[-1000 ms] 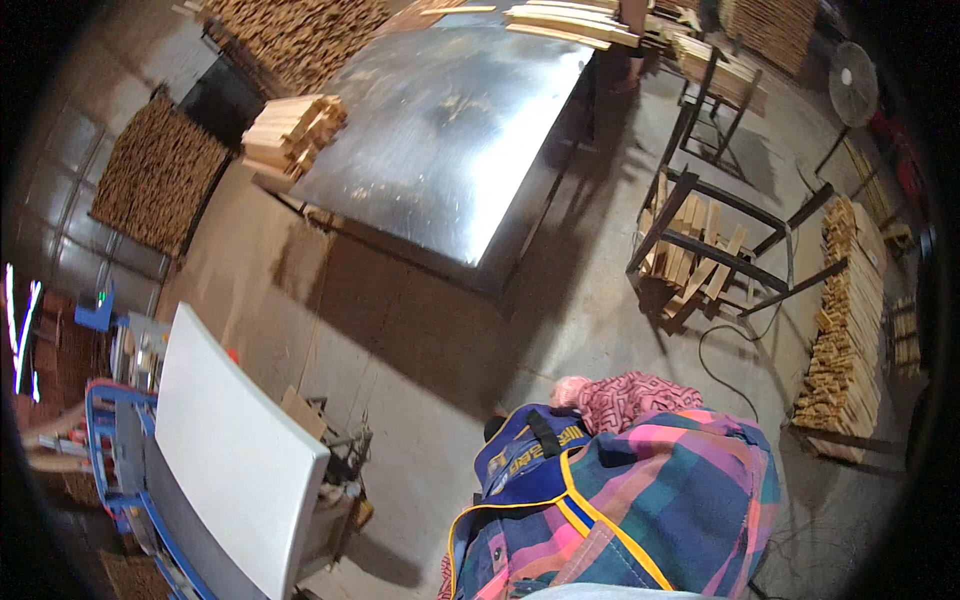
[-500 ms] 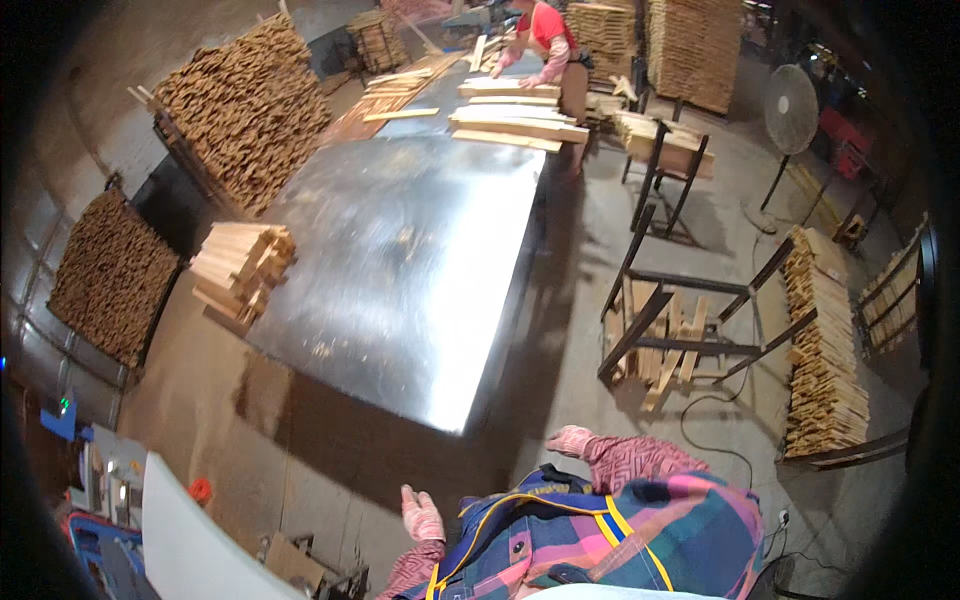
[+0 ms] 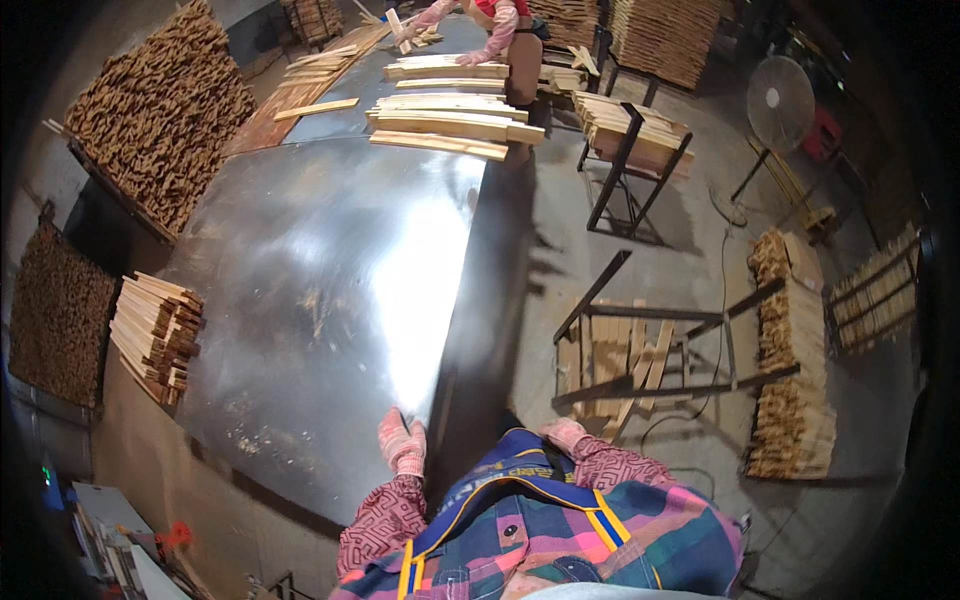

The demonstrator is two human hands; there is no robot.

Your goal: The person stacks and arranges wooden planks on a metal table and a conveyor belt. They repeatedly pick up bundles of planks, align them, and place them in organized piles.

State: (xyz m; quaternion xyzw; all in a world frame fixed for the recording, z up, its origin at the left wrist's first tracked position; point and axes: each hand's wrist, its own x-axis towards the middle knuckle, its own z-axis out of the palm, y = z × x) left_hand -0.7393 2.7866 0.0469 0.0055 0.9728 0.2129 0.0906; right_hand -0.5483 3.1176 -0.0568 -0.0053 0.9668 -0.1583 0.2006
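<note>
My left hand (image 3: 402, 443), in a pink-and-white glove, is at the near right corner of a large metal-topped table (image 3: 300, 250). Its fingers point forward with the thumb apart, and it holds nothing. Whether it rests on the metal or hovers just above, I cannot tell. Close to the front of my body on the right is my gloved right hand (image 3: 565, 433), its fingers loosely stretched and nothing seen in them. Farther up the table lie rows of light wooden strips (image 3: 445, 122). A bundle of strips (image 3: 157, 330) sits at the table's left edge.
Across the table's far end, a co-worker (image 3: 500, 30) in red handles a wooden piece. To the right stand a dark metal frame (image 3: 655, 312), a rack of boards (image 3: 630, 125), a fan (image 3: 781, 103) and stacked wood (image 3: 790, 370). A tall wood stack (image 3: 160, 115) rises at the left.
I have come nearer the table. My left hand has moved forward to its near corner; my right hand stays close to my body. The co-worker now has a wooden piece raised.
</note>
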